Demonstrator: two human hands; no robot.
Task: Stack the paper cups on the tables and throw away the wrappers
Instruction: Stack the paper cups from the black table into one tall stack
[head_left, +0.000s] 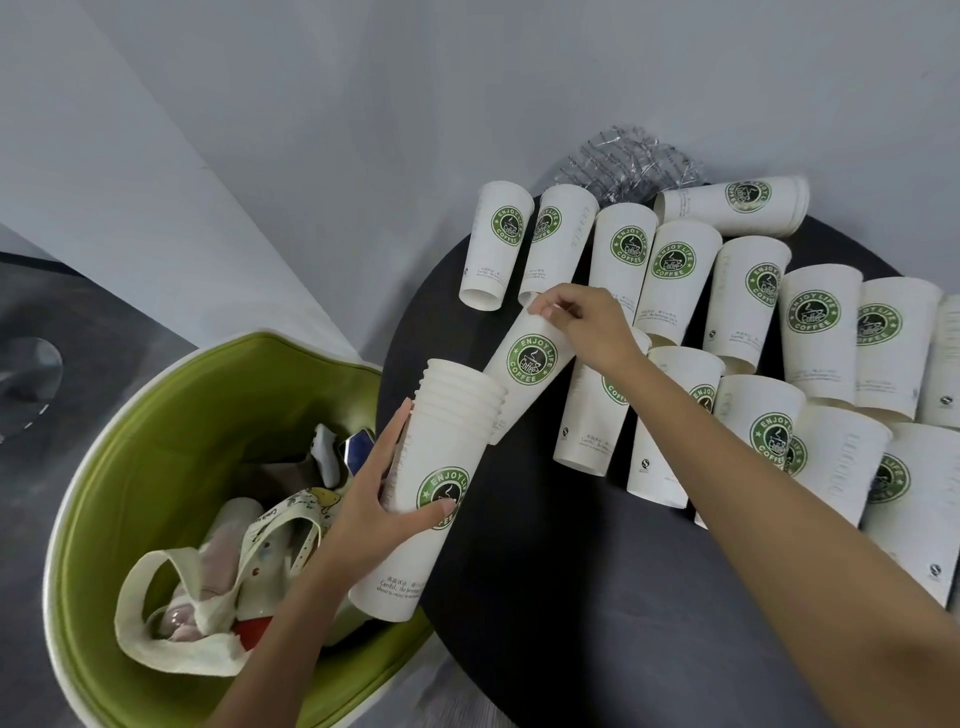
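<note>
Stacking step: our left hand (374, 499) grips the nested stack (441, 457); our right hand (587, 327) pinches 1 loose cup (524, 364). Next, we align it with the stack's mouth and seat it.

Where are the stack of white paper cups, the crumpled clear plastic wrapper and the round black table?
Stack of white paper cups (448, 441): head view, outer wall.
Crumpled clear plastic wrapper (631, 161): head view, creased middle.
Round black table (545, 597): head view, bare top.

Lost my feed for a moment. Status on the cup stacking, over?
Left hand grips the cup stack. Right hand pinches a single cup, base beside the stack's rim. Loose cups crowd the table; wrapper lies at far edge.
</note>
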